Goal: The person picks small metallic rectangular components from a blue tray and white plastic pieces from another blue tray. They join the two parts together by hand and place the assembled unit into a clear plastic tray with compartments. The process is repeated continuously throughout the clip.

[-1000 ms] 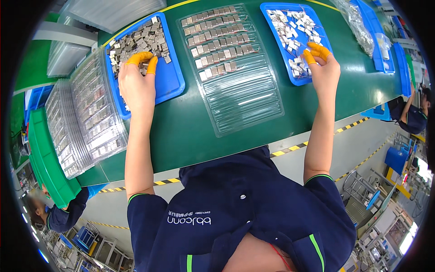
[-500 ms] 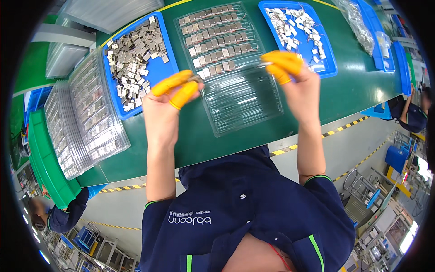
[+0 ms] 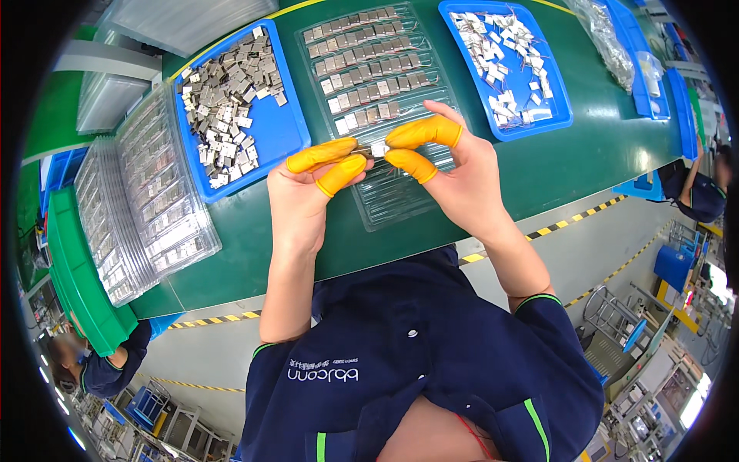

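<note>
Yellow finger cots cover the thumb and forefinger of both hands. My left hand [image 3: 305, 189] pinches a small grey metal part [image 3: 362, 152], mostly hidden by the fingertips. Facing it, my right hand [image 3: 453, 163] grips a small white connector [image 3: 378, 149] between thumb and forefinger. The two pieces meet end to end, or nearly so; how far they join I cannot tell. Beneath my hands lies a clear plastic tray [image 3: 392, 204] with ridged slots. Its far rows hold grey-and-white assembled pieces [image 3: 362, 58] with thin wires, and the near slots show no pieces.
A blue bin [image 3: 271, 142] of loose grey metal parts stands on the left. Another blue bin [image 3: 566, 115] at right holds white wired connectors. Filled clear trays [image 3: 165, 192] are stacked at far left, beside a green bin [image 3: 81, 269]. Other people sit at both sides.
Both hands have moved inward and now meet over the clear tray. The white connector in my right hand has come up against the grey part in my left.
</note>
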